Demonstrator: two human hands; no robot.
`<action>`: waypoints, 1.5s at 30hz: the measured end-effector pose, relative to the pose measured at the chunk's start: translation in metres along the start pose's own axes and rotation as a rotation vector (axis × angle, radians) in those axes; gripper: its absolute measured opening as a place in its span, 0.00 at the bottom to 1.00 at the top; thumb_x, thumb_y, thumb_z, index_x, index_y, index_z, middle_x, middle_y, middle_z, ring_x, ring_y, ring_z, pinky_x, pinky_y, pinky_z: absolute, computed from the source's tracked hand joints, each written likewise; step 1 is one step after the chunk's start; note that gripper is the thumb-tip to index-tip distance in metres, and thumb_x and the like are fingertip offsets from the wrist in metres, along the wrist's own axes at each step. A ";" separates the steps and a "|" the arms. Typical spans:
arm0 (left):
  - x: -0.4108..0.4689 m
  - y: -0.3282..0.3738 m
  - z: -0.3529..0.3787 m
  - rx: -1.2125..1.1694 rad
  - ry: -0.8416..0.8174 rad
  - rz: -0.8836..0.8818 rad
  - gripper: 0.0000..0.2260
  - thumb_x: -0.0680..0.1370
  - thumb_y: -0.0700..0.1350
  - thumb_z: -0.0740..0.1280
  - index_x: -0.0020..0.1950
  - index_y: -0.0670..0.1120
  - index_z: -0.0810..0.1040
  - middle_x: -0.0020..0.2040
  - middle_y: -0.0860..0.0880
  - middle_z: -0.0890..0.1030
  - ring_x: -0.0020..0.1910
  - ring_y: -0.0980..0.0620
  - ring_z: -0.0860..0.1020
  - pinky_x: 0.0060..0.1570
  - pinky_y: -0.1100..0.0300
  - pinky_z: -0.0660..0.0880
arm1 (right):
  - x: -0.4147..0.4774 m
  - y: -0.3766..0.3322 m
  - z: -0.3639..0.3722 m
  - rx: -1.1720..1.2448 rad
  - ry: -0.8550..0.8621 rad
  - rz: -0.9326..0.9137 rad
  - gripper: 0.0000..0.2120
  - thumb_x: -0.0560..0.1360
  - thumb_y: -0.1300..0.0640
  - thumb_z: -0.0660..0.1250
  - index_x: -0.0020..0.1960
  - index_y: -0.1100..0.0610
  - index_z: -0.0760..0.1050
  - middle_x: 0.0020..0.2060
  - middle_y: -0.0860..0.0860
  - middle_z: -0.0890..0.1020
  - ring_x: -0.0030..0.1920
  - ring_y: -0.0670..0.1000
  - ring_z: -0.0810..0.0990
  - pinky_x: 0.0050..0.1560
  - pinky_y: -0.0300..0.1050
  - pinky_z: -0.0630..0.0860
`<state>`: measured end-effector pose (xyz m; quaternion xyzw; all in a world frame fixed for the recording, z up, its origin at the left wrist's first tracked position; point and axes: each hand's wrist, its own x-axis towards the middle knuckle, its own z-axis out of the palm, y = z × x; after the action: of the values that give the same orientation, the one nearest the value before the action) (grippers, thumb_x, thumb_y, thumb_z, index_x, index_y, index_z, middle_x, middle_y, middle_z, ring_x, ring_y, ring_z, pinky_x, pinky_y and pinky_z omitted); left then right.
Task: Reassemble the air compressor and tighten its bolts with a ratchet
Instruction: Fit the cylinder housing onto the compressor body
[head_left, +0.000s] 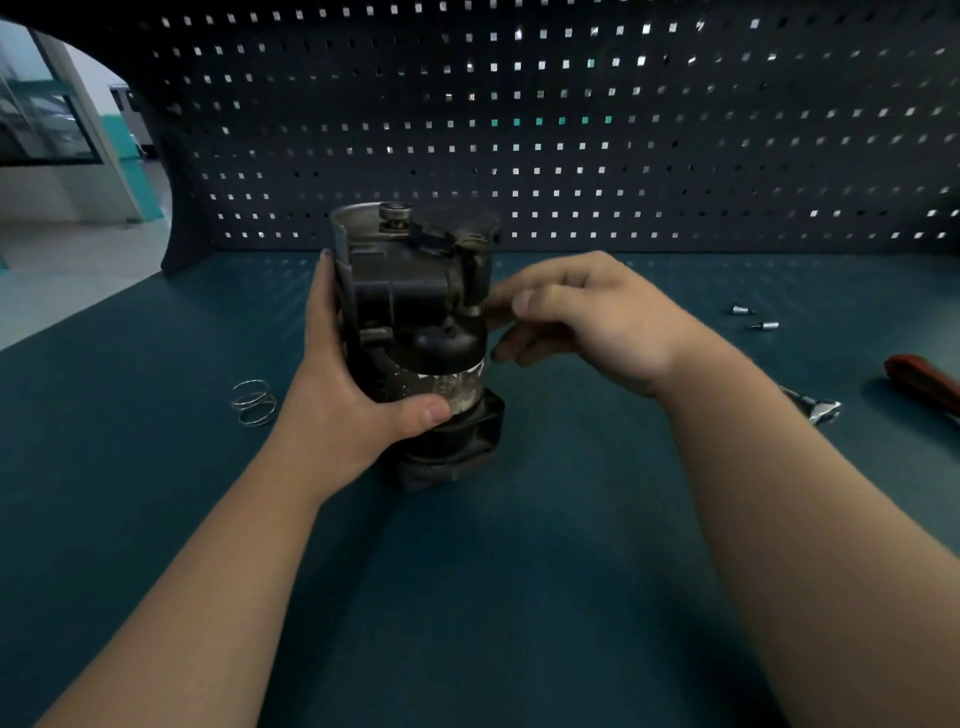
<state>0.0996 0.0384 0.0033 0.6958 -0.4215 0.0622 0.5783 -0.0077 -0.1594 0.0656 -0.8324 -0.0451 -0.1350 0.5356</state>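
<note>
Air compressor (415, 332) upright, left hand (353, 405) gripping it; right hand (597, 312) — curled — alongside

The compressor (415, 322) is matt black plastic above a scuffed, dull metal band (its top rim looks bare metal too). Left of it lies a shiny wire spring (253, 402); right of it, bright metal bolts (740, 310). The surface (519, 571) beneath looks matt and smooth.

A workshop: a perforated tool-board (571, 130) stands at 12 o'clock behind the teal table (467, 571), and a red-handled tool (924, 379) lies at 3 o'clock.
</note>
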 end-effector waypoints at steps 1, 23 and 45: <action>0.000 0.002 0.000 -0.005 -0.005 0.006 0.60 0.57 0.64 0.76 0.77 0.38 0.49 0.68 0.56 0.71 0.66 0.64 0.70 0.62 0.70 0.67 | 0.006 0.006 0.002 0.102 0.142 -0.019 0.10 0.79 0.59 0.60 0.48 0.52 0.80 0.43 0.48 0.86 0.40 0.48 0.83 0.44 0.45 0.78; 0.014 0.003 -0.004 0.096 0.385 -0.158 0.18 0.65 0.58 0.73 0.51 0.62 0.71 0.45 0.75 0.77 0.45 0.74 0.76 0.39 0.81 0.68 | 0.111 -0.003 0.073 -0.059 0.451 0.104 0.24 0.77 0.34 0.52 0.57 0.54 0.68 0.55 0.50 0.74 0.56 0.51 0.74 0.54 0.50 0.71; 0.062 -0.043 0.022 -0.260 0.016 -0.203 0.19 0.65 0.54 0.73 0.53 0.51 0.76 0.43 0.65 0.83 0.45 0.67 0.79 0.43 0.73 0.72 | 0.106 0.016 0.017 -0.234 0.654 0.104 0.25 0.62 0.25 0.57 0.36 0.47 0.72 0.34 0.42 0.79 0.37 0.44 0.77 0.36 0.45 0.68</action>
<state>0.1588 -0.0140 -0.0010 0.6535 -0.3492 -0.0461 0.6700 0.1005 -0.1582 0.0743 -0.8018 0.1871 -0.3714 0.4290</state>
